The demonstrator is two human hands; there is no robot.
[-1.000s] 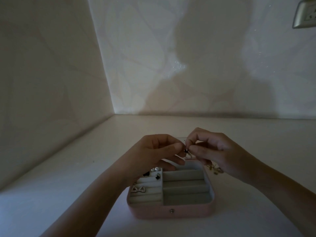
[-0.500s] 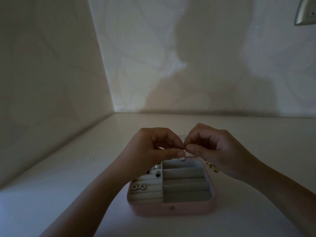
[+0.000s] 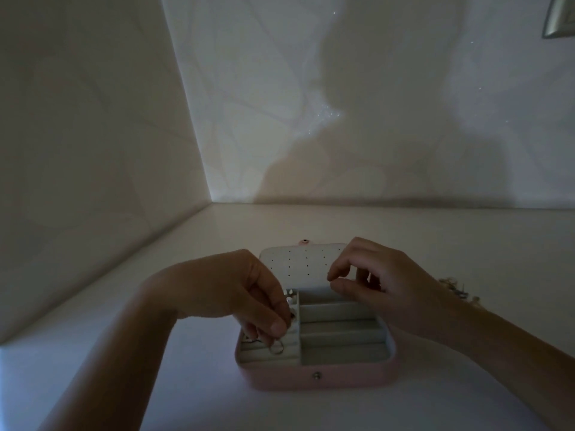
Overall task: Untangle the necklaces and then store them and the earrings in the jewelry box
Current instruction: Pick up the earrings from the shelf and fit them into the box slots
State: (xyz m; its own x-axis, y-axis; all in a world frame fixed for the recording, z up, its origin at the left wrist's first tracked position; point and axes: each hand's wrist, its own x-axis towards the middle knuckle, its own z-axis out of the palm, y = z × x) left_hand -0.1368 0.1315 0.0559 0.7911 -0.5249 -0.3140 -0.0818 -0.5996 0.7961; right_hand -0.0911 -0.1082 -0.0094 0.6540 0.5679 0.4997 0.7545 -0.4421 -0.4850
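— Where are we holding the hoop earring (image 3: 277, 349)?
— Our left hand (image 3: 230, 300) is pinching it between thumb and fingertips, low over the left part of the open pink jewelry box (image 3: 280, 377), at the lower centre of the frame.
— And our right hand (image 3: 385, 284)?
— It is hovering over the lid (image 3: 305, 262), with thumb and forefinger almost meeting. We cannot tell if something tiny is between them. The necklaces (image 3: 455, 290) are lying behind its wrist, at the right.
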